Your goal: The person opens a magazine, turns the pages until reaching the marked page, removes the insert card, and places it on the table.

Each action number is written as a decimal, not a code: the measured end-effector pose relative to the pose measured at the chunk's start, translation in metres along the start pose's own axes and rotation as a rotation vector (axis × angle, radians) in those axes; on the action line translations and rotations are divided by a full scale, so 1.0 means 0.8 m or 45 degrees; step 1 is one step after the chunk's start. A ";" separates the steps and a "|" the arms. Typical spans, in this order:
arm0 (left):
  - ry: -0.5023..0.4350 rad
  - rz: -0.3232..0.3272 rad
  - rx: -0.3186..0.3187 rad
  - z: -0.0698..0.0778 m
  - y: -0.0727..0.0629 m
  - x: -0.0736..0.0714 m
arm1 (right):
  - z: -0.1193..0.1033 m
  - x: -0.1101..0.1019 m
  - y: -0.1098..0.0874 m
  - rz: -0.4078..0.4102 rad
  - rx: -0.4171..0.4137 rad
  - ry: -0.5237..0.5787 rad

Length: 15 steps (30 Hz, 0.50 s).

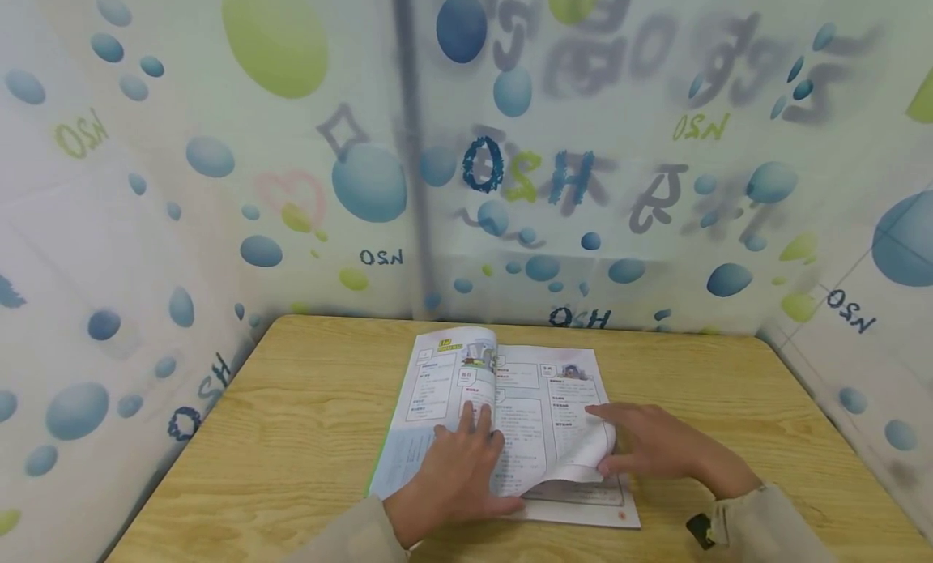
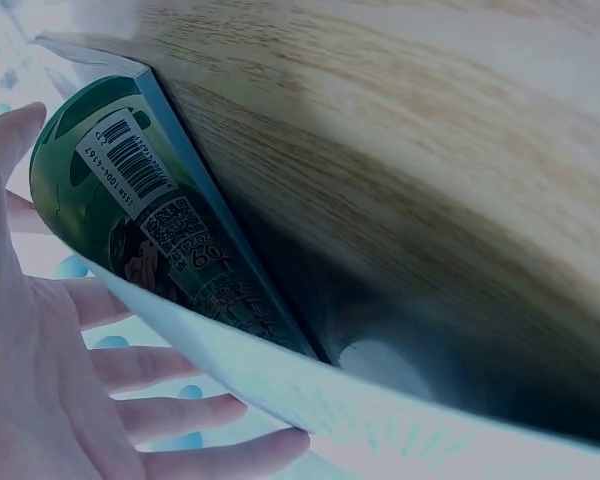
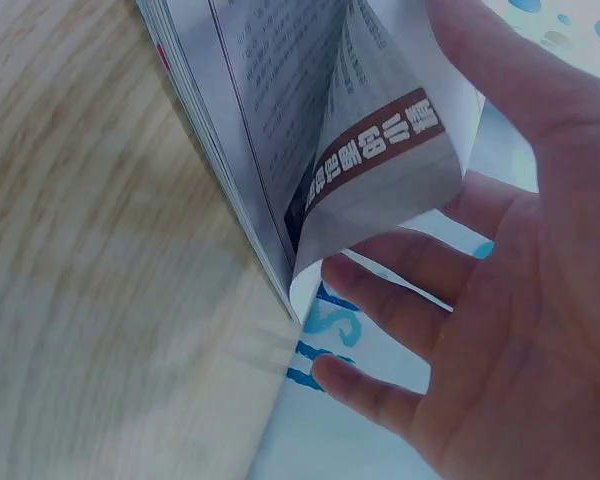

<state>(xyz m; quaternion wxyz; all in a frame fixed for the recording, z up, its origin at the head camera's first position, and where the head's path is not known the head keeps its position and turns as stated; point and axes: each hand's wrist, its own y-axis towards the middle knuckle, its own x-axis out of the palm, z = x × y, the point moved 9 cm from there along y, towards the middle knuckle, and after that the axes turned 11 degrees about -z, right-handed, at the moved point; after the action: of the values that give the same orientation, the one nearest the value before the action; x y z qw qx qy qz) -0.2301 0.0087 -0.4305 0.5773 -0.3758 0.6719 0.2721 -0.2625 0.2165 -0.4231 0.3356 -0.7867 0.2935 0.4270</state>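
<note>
An open magazine (image 1: 521, 433) lies on the wooden table, with printed columns and small pictures on both pages. My left hand (image 1: 455, 474) rests on its left page near the spine, fingers spread. In the left wrist view, that hand's fingers stretch along the magazine's raised edge, and a green back cover (image 2: 180, 230) with a barcode shows beneath. On the right side, my right hand (image 1: 656, 441) holds the outer edge of a page (image 3: 390, 170) between thumb and fingers. The page's lower corner is lifted and curls, baring part of the sheet below.
The wooden table (image 1: 306, 409) runs to a curtain (image 1: 641, 182) printed with blue and green bubbles, which stands behind it and on both sides. A small dark object (image 1: 700, 531) sits at the right sleeve's cuff.
</note>
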 end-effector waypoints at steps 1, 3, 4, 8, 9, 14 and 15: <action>-0.001 0.003 0.001 -0.001 0.000 0.000 | 0.000 -0.002 -0.002 0.004 -0.007 -0.002; -0.004 0.006 0.001 -0.001 0.000 0.000 | 0.001 -0.004 -0.004 -0.006 -0.008 0.015; -0.004 0.008 0.001 -0.002 -0.001 -0.001 | 0.002 -0.005 -0.006 -0.020 -0.006 0.037; -0.003 0.028 0.004 -0.003 -0.002 -0.003 | 0.008 -0.008 -0.014 -0.077 -0.002 0.152; -0.003 0.029 0.006 -0.003 -0.003 -0.003 | 0.010 -0.009 -0.016 -0.084 -0.003 0.185; -0.027 0.011 0.014 -0.005 -0.003 -0.005 | 0.017 -0.025 -0.025 -0.041 -0.007 0.271; -0.035 0.005 0.014 -0.005 -0.003 -0.005 | 0.020 -0.027 -0.026 -0.031 0.010 0.264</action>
<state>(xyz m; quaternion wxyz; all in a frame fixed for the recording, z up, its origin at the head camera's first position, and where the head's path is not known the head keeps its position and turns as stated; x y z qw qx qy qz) -0.2305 0.0046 -0.4258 0.5880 -0.3676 0.6660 0.2747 -0.2647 0.2454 -0.4052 0.3117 -0.8289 0.3188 0.3378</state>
